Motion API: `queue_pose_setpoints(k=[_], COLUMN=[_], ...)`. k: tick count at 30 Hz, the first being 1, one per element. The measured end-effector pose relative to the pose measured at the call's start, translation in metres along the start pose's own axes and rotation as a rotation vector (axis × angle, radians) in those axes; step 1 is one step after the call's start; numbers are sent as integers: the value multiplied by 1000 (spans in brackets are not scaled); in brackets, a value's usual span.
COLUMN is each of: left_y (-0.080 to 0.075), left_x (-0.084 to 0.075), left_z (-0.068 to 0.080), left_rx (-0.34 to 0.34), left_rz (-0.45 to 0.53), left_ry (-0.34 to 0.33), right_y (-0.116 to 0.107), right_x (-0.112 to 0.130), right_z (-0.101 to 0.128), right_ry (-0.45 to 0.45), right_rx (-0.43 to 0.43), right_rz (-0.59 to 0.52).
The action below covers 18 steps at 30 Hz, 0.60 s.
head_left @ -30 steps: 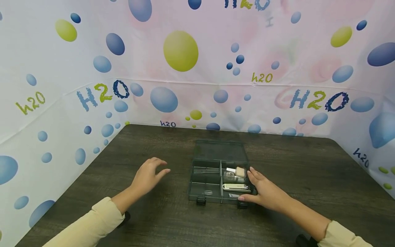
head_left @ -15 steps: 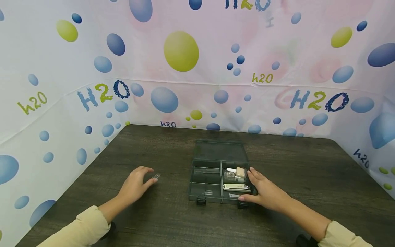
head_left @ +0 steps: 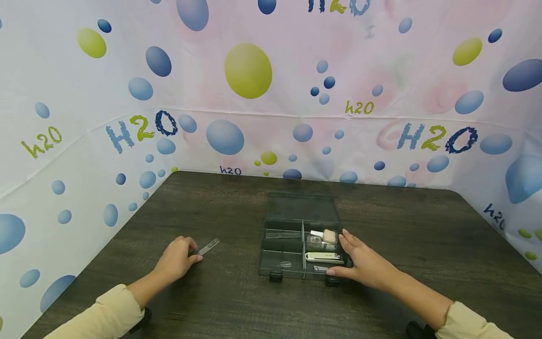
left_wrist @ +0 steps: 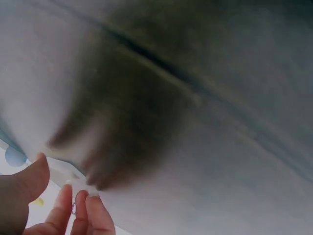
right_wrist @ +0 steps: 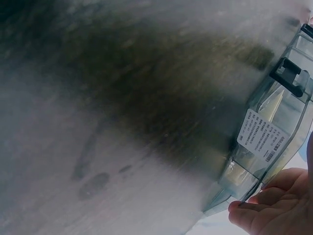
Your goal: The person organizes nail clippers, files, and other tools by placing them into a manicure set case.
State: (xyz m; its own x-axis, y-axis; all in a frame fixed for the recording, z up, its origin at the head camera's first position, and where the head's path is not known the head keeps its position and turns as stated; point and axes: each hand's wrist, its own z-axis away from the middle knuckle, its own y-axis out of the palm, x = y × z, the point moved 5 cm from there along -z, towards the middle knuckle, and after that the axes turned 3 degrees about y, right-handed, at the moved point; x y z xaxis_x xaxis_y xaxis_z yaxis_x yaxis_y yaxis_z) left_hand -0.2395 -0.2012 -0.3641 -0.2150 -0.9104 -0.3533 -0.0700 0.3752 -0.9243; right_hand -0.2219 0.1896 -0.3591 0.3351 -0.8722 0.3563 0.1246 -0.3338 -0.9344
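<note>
My left hand (head_left: 175,260) sits well left of the open organizer box (head_left: 301,245), fingers curled and pinching the near end of a slim clear strip (head_left: 208,246), likely a glass nail file; its far end angles up toward the box and appears to lie on the tabletop (head_left: 211,306). My guess is the pinch is at the tip because the piece is too thin and flat to grab any other way. My right hand (head_left: 364,266) rests against the box's right wall, fingers straight along the rim and thumb by the front corner, gripping nothing, apparently just bracing the light plastic so it won't slide. The box is smoky translucent plastic with thin dividers, two black latches at the front edge and its lid laid back flat behind. Its right compartments hold a white nail clipper (head_left: 323,256), a small beige block and some clear bits; its left ones look nearly bare. The right wrist view shows a white barcode label (right_wrist: 264,136) on the box's wall. The left wrist view is mostly blur.
</note>
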Motion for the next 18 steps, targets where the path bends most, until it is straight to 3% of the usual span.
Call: queue_pose_setpoints(k=[10,18], left_y=[-1,0], left_x=[7,7], left_z=[3,5], left_rx=[50,48], left_rz=[-17,-23], left_ry=[-68,-67], right_y=[-1,0], right_x=[1,1], right_z=[0,0], right_ry=[-1,-7], right_rx=[0,-4], right_rz=[2,6])
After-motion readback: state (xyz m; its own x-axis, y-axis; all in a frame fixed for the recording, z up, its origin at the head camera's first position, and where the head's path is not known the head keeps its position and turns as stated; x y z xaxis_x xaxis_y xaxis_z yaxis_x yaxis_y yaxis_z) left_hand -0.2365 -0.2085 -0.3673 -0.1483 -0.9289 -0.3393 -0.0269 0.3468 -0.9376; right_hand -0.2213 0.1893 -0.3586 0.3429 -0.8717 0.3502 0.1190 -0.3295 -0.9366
